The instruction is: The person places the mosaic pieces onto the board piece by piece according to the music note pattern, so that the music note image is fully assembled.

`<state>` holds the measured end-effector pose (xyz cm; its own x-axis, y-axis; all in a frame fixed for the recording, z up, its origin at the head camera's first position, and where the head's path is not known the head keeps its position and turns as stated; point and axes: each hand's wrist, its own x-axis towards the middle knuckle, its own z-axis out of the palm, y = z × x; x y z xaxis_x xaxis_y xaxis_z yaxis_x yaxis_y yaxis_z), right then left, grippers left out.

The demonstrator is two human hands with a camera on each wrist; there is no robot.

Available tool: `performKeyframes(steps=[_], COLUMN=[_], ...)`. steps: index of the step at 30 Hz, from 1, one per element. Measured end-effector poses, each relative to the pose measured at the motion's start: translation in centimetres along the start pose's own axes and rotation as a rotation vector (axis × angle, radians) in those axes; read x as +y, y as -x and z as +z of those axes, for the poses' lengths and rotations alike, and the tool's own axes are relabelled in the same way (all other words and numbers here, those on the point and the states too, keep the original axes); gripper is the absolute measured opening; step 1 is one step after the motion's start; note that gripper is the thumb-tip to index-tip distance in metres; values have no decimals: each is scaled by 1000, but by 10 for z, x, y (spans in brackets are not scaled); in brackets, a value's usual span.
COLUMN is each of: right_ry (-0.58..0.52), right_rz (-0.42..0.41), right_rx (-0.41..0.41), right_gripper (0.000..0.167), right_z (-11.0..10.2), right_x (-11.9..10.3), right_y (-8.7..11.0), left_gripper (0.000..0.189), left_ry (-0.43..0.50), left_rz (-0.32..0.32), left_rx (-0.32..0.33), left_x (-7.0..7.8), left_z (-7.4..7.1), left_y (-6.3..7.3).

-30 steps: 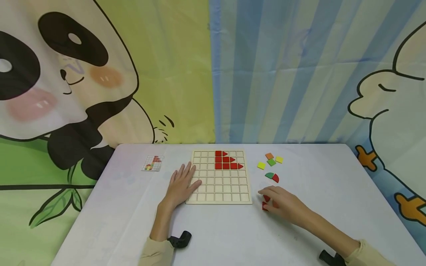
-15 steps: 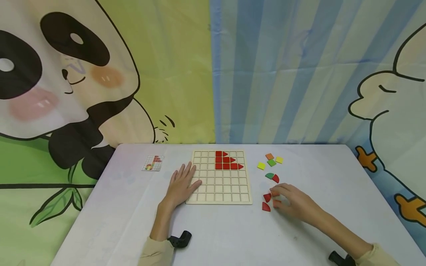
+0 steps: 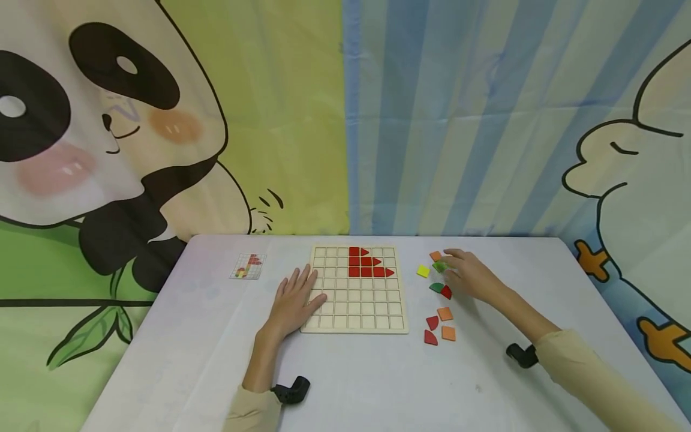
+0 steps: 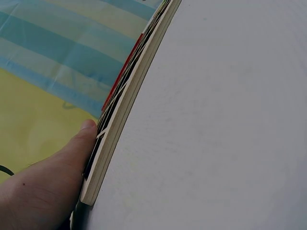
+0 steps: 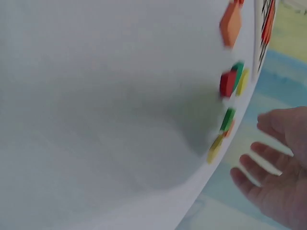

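My left hand [image 3: 294, 300] lies with straight fingers on the left edge of a pale wooden grid board [image 3: 358, 324]. Red squares and triangles [image 3: 360, 261] form three stepped rows in the board's upper part. Beyond the loose tiles, my right hand [image 3: 471, 276] hovers with loosely bent fingers around a green square tile [image 3: 439, 266]. The right wrist view shows that hand [image 5: 283, 167] with nothing between its fingers, above the table. A yellow tile [image 5: 214, 148], hidden behind the hand in the head view, appears there.
An orange square [image 3: 435, 256] and a yellow square [image 3: 423, 271] lie near the right hand. Closer in are a green quarter-round [image 3: 436, 288], red quarter-rounds [image 3: 430, 338] and two orange squares [image 3: 448, 333]. A small printed pattern card [image 3: 248, 266] lies left of the board.
My right hand has moved away from the nearer red tiles toward the far green and yellow ones. Two orange squares now show where it was. The left hand has stayed put.
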<state>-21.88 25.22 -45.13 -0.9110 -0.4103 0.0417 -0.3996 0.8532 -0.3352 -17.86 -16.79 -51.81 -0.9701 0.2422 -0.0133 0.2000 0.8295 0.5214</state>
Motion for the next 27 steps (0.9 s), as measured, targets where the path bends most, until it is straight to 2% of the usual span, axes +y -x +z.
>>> performKeyframes(steps=[4,8,10,12,17,23,27], right_ry=[100,237,286,279,139,86,72], right_rz=[-88,-99,-101,-98,-72,-91,-61], right_rx=[-18,-111,-125,-112,-73,-39,-42], right_gripper=[33,34,33,28,7,4,15], right_z=[0,4,6,7,8,12,13], right_x=[16,25,27,29,32,43,44], right_y=[-25,-40,-46,-53,-66,-73,-74], left_gripper=[77,77,78,78,77,78,78], left_ry=[5,-6,-9,-13,-12,-17,-14], left_rz=[-3,2,7,9,12,11,9], left_rx=[4,-3,-2,0,8,5,6], left_x=[-1,-2,-2,-2,-1,-1,-2], left_z=[1,2,2,2,1,1,1], left_y=[1,1,0,0,0,-1,-1])
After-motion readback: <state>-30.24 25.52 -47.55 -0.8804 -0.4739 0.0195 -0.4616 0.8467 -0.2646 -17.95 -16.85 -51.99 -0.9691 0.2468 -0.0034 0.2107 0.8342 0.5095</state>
